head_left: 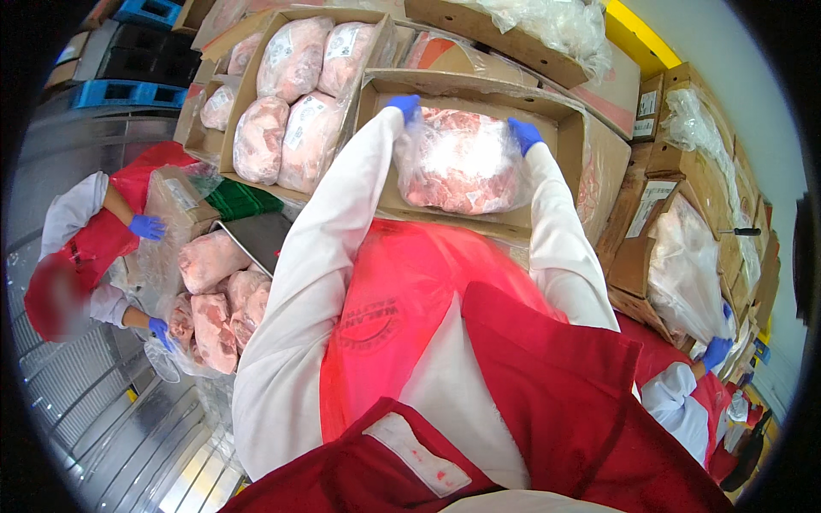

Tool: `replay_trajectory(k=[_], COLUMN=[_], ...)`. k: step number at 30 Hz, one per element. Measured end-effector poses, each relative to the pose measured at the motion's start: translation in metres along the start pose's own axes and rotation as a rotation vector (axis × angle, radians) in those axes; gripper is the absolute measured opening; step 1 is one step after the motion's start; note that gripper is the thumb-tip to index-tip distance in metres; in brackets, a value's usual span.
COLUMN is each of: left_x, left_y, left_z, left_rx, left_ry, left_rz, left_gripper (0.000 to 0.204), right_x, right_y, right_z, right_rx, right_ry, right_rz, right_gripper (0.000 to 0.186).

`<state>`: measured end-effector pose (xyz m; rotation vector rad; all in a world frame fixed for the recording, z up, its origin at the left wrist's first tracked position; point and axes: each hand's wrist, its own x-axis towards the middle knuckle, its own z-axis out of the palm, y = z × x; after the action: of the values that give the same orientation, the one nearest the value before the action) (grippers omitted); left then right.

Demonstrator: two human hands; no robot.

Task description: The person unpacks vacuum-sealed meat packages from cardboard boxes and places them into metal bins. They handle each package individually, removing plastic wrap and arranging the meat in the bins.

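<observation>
A large clear plastic bag of pink-red meat (432, 171) is at or just inside an open cardboard box (385, 92) in front of me; I cannot tell whether it rests on the bottom. My left hand (404, 108), in a blue glove, grips the bag's upper left corner. At the upper right side, my right hand (525, 135), gloved the same, holds the bag too. Glare hides part of the meat's surface. The fingertips of both hands are partly hidden against the plastic.
Left of it stands a box (229, 141) with several bagged meat pieces. At far left a co-worker (81, 235) handles unwrapped meat (214, 329). Another co-worker's gloved hand (717, 350) touches a plastic-lined carton (629, 248) at right. More boxes (505, 30) stand behind.
</observation>
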<state>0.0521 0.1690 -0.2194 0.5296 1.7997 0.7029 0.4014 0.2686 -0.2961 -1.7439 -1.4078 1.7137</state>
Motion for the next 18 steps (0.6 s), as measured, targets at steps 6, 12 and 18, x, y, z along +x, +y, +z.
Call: replay_trajectory(k=[6, 12, 18], left_x=[0.006, -0.216, -0.199], left_y=[0.017, 0.020, -0.090], left_z=[-0.043, -0.067, -0.061], left_rx=[-0.375, 0.394, -0.092], left_ry=[-0.116, -0.338, -0.376], left_rz=[-0.180, 0.463, 0.323], left_gripper=[0.030, 0.033, 0.036], right_x=[-0.012, -0.215, -0.242], right_y=[-0.044, -0.059, 0.034], right_z=[-0.008, -0.029, 0.007], right_rx=[-0.074, 0.202, 0.488], right_ry=[0.005, 0.067, 0.100], right_rz=[-0.301, -0.211, 0.089], right_gripper=[0.026, 0.030, 0.036])
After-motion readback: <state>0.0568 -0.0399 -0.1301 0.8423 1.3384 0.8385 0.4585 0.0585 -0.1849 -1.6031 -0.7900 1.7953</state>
